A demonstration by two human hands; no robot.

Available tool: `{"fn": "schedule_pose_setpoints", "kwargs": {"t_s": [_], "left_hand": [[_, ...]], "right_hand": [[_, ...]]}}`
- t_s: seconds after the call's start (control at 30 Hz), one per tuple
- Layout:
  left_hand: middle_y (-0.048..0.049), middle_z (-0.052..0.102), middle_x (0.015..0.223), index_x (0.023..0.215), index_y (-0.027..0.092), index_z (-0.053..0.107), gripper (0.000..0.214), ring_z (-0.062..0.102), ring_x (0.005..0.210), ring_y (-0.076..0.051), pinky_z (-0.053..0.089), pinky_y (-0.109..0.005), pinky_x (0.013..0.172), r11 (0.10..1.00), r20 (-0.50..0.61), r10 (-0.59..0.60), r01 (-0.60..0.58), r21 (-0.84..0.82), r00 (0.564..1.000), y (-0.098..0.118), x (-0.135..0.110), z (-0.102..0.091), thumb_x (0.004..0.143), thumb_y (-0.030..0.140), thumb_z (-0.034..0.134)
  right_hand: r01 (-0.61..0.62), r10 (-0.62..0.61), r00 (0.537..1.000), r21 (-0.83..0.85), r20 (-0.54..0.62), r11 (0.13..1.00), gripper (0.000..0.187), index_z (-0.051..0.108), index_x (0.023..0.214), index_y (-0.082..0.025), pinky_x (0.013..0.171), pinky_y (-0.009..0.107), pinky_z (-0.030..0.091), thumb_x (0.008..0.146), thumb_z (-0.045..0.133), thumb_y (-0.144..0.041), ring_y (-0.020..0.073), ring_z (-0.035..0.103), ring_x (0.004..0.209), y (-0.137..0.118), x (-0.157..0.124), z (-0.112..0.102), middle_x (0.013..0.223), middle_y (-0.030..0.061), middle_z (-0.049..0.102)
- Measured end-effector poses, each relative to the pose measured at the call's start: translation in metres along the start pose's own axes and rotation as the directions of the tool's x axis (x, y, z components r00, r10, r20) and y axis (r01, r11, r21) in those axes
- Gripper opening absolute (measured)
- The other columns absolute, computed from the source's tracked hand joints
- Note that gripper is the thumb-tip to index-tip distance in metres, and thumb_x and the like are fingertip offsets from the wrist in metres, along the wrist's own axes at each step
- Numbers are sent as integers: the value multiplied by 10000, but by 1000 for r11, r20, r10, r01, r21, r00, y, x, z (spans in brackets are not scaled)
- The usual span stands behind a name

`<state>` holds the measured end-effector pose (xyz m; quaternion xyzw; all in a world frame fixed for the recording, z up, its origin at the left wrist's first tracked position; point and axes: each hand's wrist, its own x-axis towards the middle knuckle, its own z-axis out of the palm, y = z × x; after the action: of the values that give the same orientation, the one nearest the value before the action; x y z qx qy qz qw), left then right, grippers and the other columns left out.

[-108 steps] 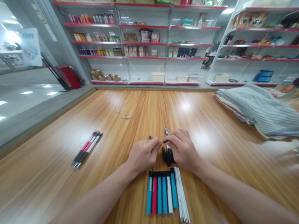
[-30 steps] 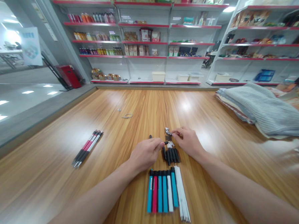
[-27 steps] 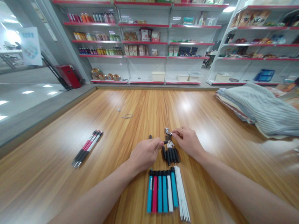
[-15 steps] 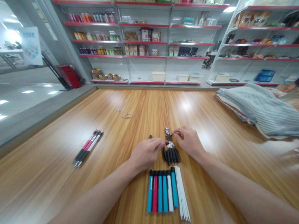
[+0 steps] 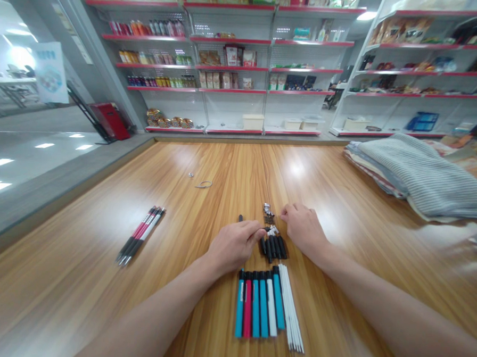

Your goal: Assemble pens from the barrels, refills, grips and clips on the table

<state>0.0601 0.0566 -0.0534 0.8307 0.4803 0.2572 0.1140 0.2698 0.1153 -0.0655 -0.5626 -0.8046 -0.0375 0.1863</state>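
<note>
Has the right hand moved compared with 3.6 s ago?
Yes. The right hand has moved away from the left hand, up the wooden table, uncovering the cluster of short black pen parts.

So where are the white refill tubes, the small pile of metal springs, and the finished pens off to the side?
White refill tubes (image 5: 291, 309), head view, middle of the bundle.
Metal springs (image 5: 267, 212), head view, centre of the pile.
Finished pens (image 5: 139, 236), head view, middle of the barrels.

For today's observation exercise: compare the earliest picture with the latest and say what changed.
The right hand left the left hand and moved forward to the small metal parts. The left hand still pinches a small black part. The barrels, white refills and assembled pens stayed put.
</note>
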Motion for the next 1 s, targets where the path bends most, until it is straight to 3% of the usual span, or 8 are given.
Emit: {"fn": "schedule_pose_setpoints", "kwargs": {"t_s": [0.1, 0.2, 0.3, 0.37, 0.53, 0.63, 0.9, 1.0], "left_hand": [[-7, 575, 733, 767, 192, 521, 376, 524, 646, -132, 357, -241, 618, 1000, 5, -4, 4, -7, 1000, -1, -1, 0, 998, 380, 292], [-4, 586, 745, 880, 203, 548, 298, 546, 674, -145, 369, -242, 622, 998, -19, -19, 18, -53, 1000, -2, -1, 1, 969, 434, 383], [-10, 615, 820, 971, 213, 543, 257, 569, 735, -156, 390, -246, 650, 995, -49, -20, 15, -102, 999, -1, 0, 2, 925, 458, 483], [-14, 618, 845, 931, 209, 548, 235, 567, 758, -152, 393, -247, 671, 994, -54, -7, 2, -105, 999, 0, 0, 1, 953, 416, 438], [-16, 576, 766, 807, 191, 542, 368, 532, 705, -142, 374, -248, 657, 999, -46, -9, 7, -49, 999, -2, 1, 1, 997, 390, 296], [-10, 558, 738, 775, 188, 518, 392, 508, 664, -136, 353, -244, 629, 999, -43, -13, 11, -32, 999, -4, 1, 2, 1000, 398, 274], [-4, 554, 713, 771, 189, 513, 380, 500, 634, -132, 336, -243, 602, 999, -36, -15, 14, -37, 999, -5, 0, 3, 1000, 392, 287], [-10, 592, 767, 916, 198, 543, 274, 549, 685, -145, 375, -246, 630, 994, -60, -39, 32, -104, 997, -4, 0, 2, 977, 404, 372]], "right_hand": [[7, -6, 999, 36, -38, 999, 164, 630, 947, -158, 767, 340, 398, 915, 470, -139, 238, 584, 893, -2, -1, -1, 882, 112, 607], [74, -41, 984, 195, -172, 978, 231, 641, 927, -159, 803, 326, 433, 941, 411, -148, 214, 576, 884, -8, -1, -5, 895, 104, 586], [208, -80, 948, 410, -308, 888, 245, 636, 888, -177, 794, 311, 464, 959, 401, -191, 191, 578, 867, -16, -4, -12, 894, 86, 589], [278, -102, 935, 528, -338, 803, 215, 636, 897, -188, 793, 309, 477, 956, 431, -214, 183, 588, 873, -20, -6, -15, 900, 73, 609], [231, -4, 959, 769, -285, 596, 177, 663, 903, -196, 773, 310, 507, 932, 504, -267, 176, 625, 855, -25, -12, -17, 896, 51, 667], [190, 39, 969, 834, -245, 518, 161, 681, 896, -192, 765, 302, 513, 907, 555, -293, 176, 637, 845, -27, -15, -16, 888, 47, 682], [188, -16, 978, 836, -210, 515, 179, 692, 878, -189, 703, 302, 507, 884, 599, -343, 175, 631, 786, -30, -16, -13, 853, 52, 686], [213, -40, 973, 818, -227, 535, 174, 691, 869, -196, 703, 298, 506, 879, 607, -348, 172, 632, 779, -30, -16, -12, 839, 45, 687]]}}
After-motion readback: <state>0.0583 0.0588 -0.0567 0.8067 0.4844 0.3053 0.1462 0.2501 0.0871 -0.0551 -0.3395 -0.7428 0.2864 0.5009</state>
